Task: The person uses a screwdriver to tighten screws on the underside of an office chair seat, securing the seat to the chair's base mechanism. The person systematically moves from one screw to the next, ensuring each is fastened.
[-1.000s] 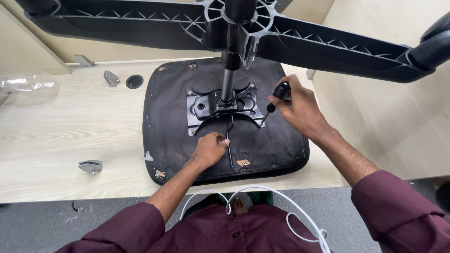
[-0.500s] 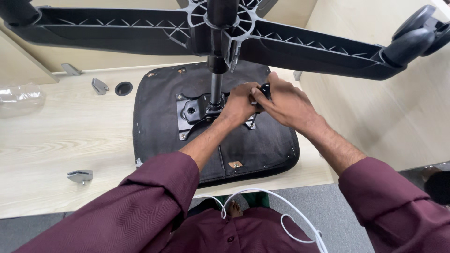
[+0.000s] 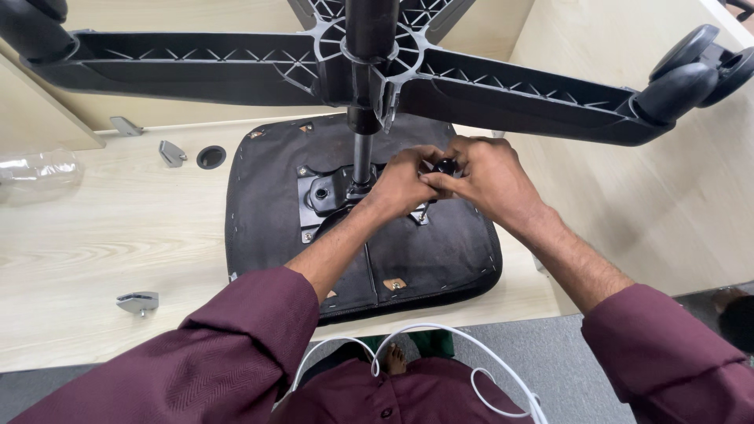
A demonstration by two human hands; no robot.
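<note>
An upturned black chair seat lies on the light wooden desk, its black metal mounting plate facing up. The gas column rises from the plate to the five-armed black wheel base overhead. My left hand and my right hand meet just right of the column, both closed around a black-handled screwdriver. Its thin shaft points down at the plate's right edge. The tip is hidden by my fingers.
Small metal brackets lie on the desk: one near the front left, two at the back left. A round cable hole and a clear plastic bottle are at the left. Black castors hang at upper right. A white cable loops below.
My left hand left the seat's front middle and joined my right hand on the screwdriver beside the column. The view has moved closer and shifted slightly.
</note>
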